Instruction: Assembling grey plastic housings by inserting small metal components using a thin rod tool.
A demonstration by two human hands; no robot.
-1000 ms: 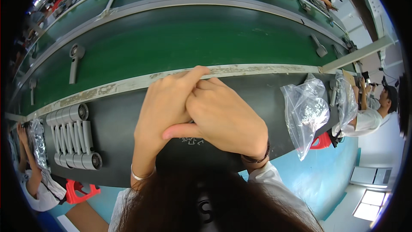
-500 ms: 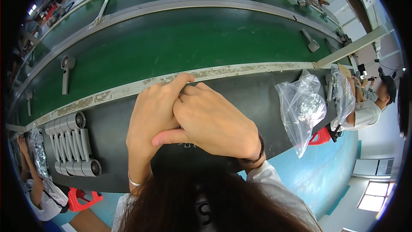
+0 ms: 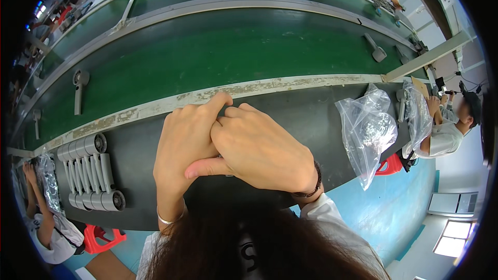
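My left hand (image 3: 184, 137) and my right hand (image 3: 262, 153) press together above the dark worktop (image 3: 290, 111), in the middle of the view. Both have bent fingers, and the right hand overlaps the left. The right thumb lies across toward the left wrist. Whatever is between or beneath the palms stays hidden, apart from a tiny metallic glint under the right hand. A bracelet circles each wrist.
Left of my hands stands a stacked row of grey round-headed, handled devices (image 3: 89, 172). Clear plastic bags (image 3: 367, 129) lie at right. Beyond the worn pale rail (image 3: 290, 83) runs a green conveyor (image 3: 223, 46) carrying similar devices (image 3: 80, 87). Co-workers sit at both sides and opposite.
The whole view has shifted slightly. My hands keep nearly the same clasped pose, and the small metallic piece below them shows less than before. A co-worker's arm at far right has moved.
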